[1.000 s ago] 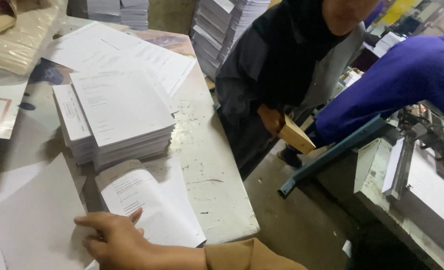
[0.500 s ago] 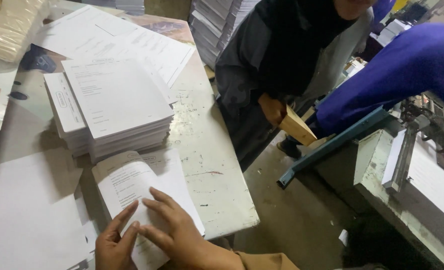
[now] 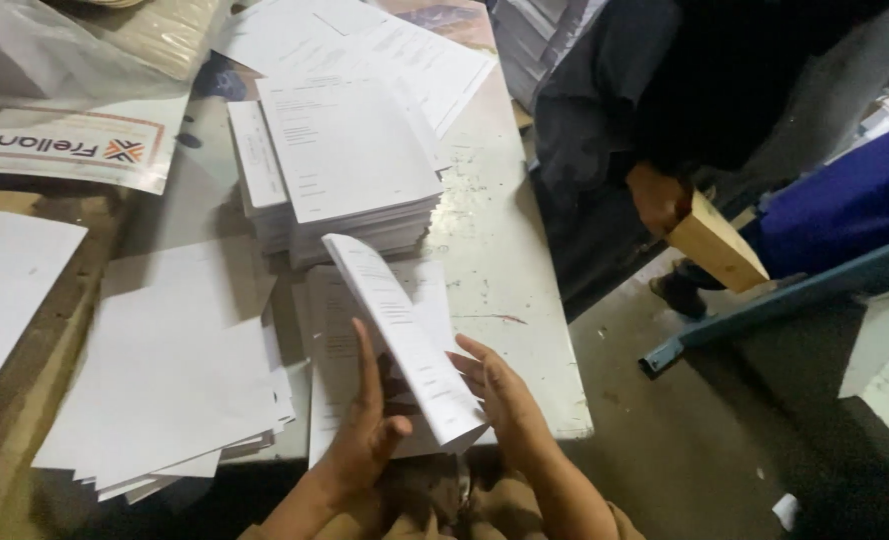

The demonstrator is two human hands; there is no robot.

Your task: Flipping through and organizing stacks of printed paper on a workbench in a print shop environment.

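Observation:
A thin bundle of printed white sheets [image 3: 405, 340] stands tilted on edge near the front of the worn white table [image 3: 510, 270]. My left hand [image 3: 365, 430] holds its underside, fingers spread upward. My right hand [image 3: 500, 390] grips its lower right end. More printed sheets [image 3: 330, 330] lie flat under the bundle. Behind it stands a tall stack of printed sheets [image 3: 345, 160].
Loose blank white sheets [image 3: 175, 380] are piled at the left front. Larger printed sheets [image 3: 385, 45] lie at the back. A person in dark clothes [image 3: 665, 110] stands right of the table, one hand on a wooden block [image 3: 715, 245]. A blue sleeve [image 3: 850, 205] shows farther right.
Both hands have closed on the front bundle and lifted it from flat to tilted on edge. The camera has moved closer to the table.

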